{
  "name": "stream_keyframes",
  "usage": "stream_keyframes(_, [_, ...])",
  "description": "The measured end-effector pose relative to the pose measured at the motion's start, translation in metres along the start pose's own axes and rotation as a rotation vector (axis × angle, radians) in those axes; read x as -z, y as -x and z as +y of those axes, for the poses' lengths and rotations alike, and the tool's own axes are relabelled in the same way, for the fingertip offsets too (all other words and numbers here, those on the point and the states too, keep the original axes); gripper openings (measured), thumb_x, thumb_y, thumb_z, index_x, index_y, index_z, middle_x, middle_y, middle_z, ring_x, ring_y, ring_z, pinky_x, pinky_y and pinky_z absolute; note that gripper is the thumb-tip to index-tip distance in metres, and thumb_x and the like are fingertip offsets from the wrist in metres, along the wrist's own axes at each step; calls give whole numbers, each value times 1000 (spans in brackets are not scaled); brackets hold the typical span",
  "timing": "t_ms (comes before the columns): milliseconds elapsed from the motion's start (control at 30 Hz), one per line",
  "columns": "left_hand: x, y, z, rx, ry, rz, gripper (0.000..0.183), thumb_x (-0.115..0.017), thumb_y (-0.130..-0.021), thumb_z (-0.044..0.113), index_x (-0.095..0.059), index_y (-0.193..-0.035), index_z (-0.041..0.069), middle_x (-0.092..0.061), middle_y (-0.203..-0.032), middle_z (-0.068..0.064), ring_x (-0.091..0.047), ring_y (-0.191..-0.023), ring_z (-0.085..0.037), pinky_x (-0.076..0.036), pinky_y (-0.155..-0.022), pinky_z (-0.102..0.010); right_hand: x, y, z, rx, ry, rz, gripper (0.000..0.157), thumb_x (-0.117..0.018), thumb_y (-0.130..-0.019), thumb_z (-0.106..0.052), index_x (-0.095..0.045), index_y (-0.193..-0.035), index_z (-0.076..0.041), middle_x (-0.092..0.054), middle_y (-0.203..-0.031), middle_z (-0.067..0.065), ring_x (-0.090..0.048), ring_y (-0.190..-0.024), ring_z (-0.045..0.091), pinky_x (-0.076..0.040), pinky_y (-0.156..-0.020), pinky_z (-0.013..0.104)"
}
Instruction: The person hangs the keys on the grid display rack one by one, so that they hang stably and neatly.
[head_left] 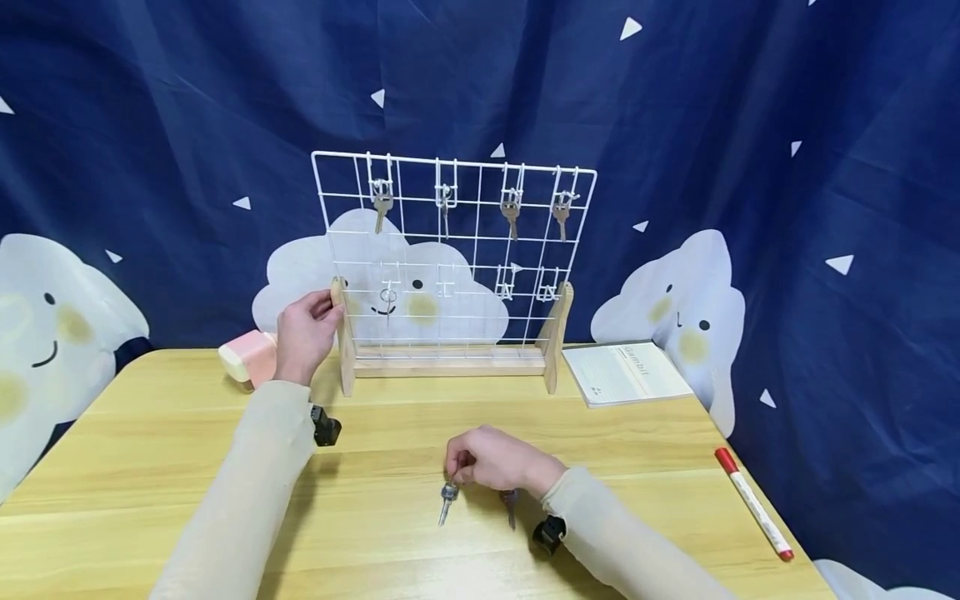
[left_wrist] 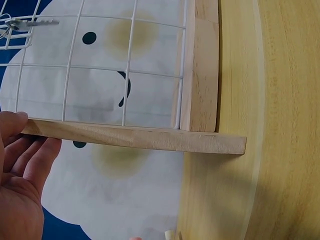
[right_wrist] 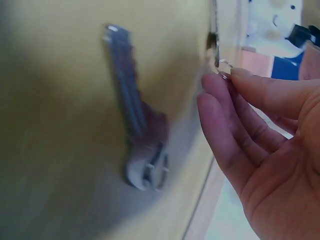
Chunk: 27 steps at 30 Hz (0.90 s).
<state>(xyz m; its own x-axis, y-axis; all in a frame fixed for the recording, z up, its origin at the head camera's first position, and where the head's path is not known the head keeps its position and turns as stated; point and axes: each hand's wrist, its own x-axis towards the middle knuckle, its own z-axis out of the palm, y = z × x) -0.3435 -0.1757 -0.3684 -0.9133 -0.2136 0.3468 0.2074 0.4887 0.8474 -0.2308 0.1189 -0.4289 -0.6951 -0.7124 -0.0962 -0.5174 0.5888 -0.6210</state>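
Observation:
My left hand (head_left: 307, 335) grips the wooden side post (left_wrist: 135, 138) of a white wire grid rack, thumb on one side and fingers on the other. Over the table, my right hand (head_left: 501, 458) pinches the ring of a silver key (head_left: 448, 502) between thumb and fingertips. Its blade points toward the front of the table. A second key (right_wrist: 137, 110) with a small ring lies on the tabletop beside that hand, blurred in the right wrist view. Along the rack's top row hang several keys (head_left: 511, 212). A further key (head_left: 388, 302) hangs at the lower left, while other lower hooks (head_left: 547, 289) hold nothing.
A pink and cream object (head_left: 251, 357) sits left of the rack, partly behind my left wrist. To the right lie a notebook (head_left: 628, 372) and a red-capped marker (head_left: 753, 504) by the table's right edge. A dark blue curtain (head_left: 480, 75) hangs behind.

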Motion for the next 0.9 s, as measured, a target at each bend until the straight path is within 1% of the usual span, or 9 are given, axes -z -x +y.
stream_keyframes(133, [0, 1, 0, 8, -4, -7, 36, -59, -99, 12, -59, -132, -2, -63, -125, -20, -62, -113, -28, -51, -94, -36, 6, 3, -3, 11, -9, 35, 18, -69, -85, 7, -69, -86, -11, -65, -80, -10, -58, -74, 1, -51, -73, 17])
stream_keyframes(267, [1, 1, 0, 8, -5, -8, 36, -59, -99, 12, -59, -132, -1, -63, -125, -19, -62, -113, -27, -51, -94, -36, 11, 5, -7, 70, -7, 66, 18, -67, -84, 12, -69, -86, -6, -67, -81, -4, -59, -74, 2, -52, -71, 17])
stream_keyframes(467, [2, 0, 1, 4, -4, -8, 36, -59, -99, 12, -59, -132, -2, -63, -125, -20, -62, -114, -27, -50, -95, -36, 19, 10, -13, 171, 92, 152, 15, -69, -85, 8, -71, -90, -6, -67, -88, -2, -60, -81, 4, -51, -75, 15])
stream_keyframes(533, [2, 1, 2, 3, -9, -6, 37, -59, -99, 13, -59, -132, -2, -63, -125, -20, -62, -114, -28, -51, -94, -36, 23, 11, -14, 197, 108, 184, 15, -69, -85, 7, -71, -92, -7, -66, -90, -2, -60, -83, 5, -51, -77, 16])
stream_keyframes(633, [1, 0, 2, -5, -11, 2, 36, -59, -99, 13, -59, -132, -2, -63, -125, -20, -62, -113, -28, -51, -93, -36, 27, 12, -15, 209, 92, 224, 15, -69, -87, 5, -72, -95, -7, -66, -92, -3, -61, -85, 5, -51, -79, 16])
stream_keyframes(700, [0, 0, 2, -8, -12, 4, 36, -59, -99, 13, -60, -132, -2, -63, -124, -20, -62, -113, -28, -51, -93, -35, 30, 13, -15, 206, 53, 242, 14, -69, -87, 4, -72, -95, -7, -66, -92, -2, -61, -85, 5, -52, -79, 17])
stream_keyframes(800, [0, 0, 1, -9, -13, 6, 36, -59, -99, 13, -60, -132, -2, -63, -124, -20, -62, -113, -27, -51, -93, -35, 33, 13, -15, 205, 4, 265, 13, -70, -87, 4, -72, -95, -6, -66, -91, -2, -62, -84, 5, -53, -77, 18])
stream_keyframes(900, [0, 1, 0, -5, -18, 4, 36, -59, -99, 13, -60, -132, -2, -63, -124, -19, -63, -112, -27, -51, -93, -35, 37, 13, -16, 202, -22, 286, 12, -70, -87, 3, -71, -95, -6, -66, -90, -2, -63, -82, 6, -54, -75, 20])
